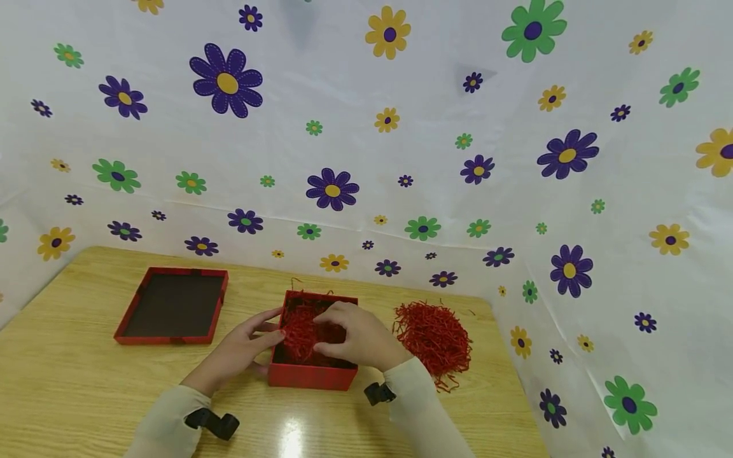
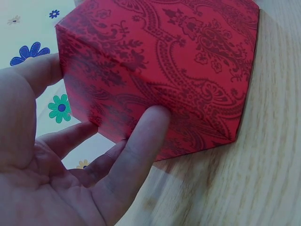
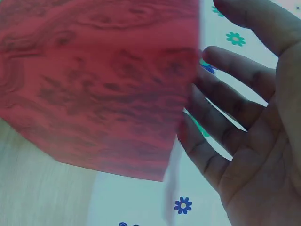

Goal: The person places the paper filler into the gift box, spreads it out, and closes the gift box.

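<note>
A red box (image 1: 312, 376) with a dark floral pattern (image 2: 202, 61) stands without its lid on the wooden table. Red paper shreds (image 1: 300, 334) lie inside, mostly in its left half. My left hand (image 1: 243, 348) steadies the box's left side; in the left wrist view its thumb (image 2: 143, 141) presses the patterned wall, with the other fingers against it further back. Over the box's right half reaches my right hand (image 1: 363, 337), fingers loosely bent and spread. In the right wrist view, no shreds show between its fingers (image 3: 235, 70), which are beside the box's wall (image 3: 99, 89).
A loose heap of red paper shreds (image 1: 432, 334) lies on the table to the right of the box. To the left lies a square lid (image 1: 177, 305) with a red rim, its dark inside facing up. White flower-print cloth (image 1: 343, 152) hangs behind and right of the table (image 1: 74, 375).
</note>
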Available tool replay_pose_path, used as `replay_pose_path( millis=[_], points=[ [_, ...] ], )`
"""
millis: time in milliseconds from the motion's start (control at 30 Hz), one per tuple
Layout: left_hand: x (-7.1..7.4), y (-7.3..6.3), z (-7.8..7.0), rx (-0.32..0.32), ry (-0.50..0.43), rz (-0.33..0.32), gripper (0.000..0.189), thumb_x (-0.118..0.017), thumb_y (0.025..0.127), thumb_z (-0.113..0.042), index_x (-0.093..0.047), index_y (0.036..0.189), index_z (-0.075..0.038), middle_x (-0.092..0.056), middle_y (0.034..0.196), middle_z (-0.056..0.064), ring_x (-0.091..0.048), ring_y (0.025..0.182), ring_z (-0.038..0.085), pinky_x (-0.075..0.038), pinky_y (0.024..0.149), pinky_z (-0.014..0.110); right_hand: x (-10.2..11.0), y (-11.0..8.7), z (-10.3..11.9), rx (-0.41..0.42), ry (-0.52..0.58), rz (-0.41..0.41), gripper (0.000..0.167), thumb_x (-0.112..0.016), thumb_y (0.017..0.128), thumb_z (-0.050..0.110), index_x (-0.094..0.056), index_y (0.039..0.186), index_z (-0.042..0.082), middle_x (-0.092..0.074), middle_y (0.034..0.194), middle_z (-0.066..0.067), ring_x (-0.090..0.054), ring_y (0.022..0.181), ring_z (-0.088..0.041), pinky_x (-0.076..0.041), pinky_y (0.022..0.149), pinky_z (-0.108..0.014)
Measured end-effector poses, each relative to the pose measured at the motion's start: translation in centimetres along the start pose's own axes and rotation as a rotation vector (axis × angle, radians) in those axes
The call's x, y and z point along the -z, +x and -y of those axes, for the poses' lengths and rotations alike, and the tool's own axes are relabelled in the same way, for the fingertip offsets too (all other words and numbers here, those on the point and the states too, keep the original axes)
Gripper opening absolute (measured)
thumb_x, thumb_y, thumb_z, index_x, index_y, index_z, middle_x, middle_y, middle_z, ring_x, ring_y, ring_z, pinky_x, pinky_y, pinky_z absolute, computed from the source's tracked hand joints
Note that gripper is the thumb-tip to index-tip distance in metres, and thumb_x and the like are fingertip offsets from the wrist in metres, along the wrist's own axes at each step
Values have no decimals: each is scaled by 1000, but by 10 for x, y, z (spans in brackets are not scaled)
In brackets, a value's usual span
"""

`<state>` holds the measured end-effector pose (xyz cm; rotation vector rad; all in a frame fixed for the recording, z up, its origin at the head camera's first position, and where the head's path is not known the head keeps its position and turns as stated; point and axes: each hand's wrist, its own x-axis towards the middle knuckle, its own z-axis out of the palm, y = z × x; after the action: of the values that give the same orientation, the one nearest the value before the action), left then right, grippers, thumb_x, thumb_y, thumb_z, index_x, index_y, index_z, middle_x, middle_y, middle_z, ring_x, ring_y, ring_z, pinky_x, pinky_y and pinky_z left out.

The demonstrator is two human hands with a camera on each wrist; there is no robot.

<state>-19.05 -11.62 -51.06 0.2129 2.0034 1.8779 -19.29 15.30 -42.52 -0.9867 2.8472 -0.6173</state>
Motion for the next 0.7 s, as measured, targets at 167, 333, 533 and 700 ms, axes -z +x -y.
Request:
replay_pose_path(
  millis=[167, 333, 533, 700],
  points=[
    [-1, -1, -2, 24, 7, -14, 68, -65, 103, -40, -35, 162, -26, -42, 151, 21, -53, 129, 38, -62, 71, 47, -1, 4, 6, -36, 64, -31, 49, -74, 98, 38, -63, 142, 19, -60, 140, 2, -60, 126, -20, -51, 105, -41],
    [-1, -1, -2, 18, 13, -8, 69, -65, 103, -40, -34, 162, -24, -42, 151, 22, -53, 129, 38, -63, 72, 47, -18, 18, 13, -42, 81, 25, 59, -73, 99, 34, -53, 152, 18, -51, 152, 0, -50, 139, -19, -45, 113, -41],
    [0, -1, 1, 16, -6, -8, 70, -66, 102, -41, -35, 162, -24, -42, 150, 22, -53, 129, 38, -63, 72, 47, -43, 33, 13, -30, 30, 167, 60, -72, 100, 27, -50, 155, 17, -45, 159, -3, -42, 147, -20, -39, 118, -37],
    [1, 0, 4, 12, -21, -9, 69, -67, 102, -40, -36, 162, -26, -42, 151, 21, -53, 130, 38, -63, 71, 48, -49, 38, 11, -54, 33, 245, 54, -72, 100, 29, -55, 150, 17, -53, 153, 1, -49, 142, -15, -42, 115, -34]
  ],
)
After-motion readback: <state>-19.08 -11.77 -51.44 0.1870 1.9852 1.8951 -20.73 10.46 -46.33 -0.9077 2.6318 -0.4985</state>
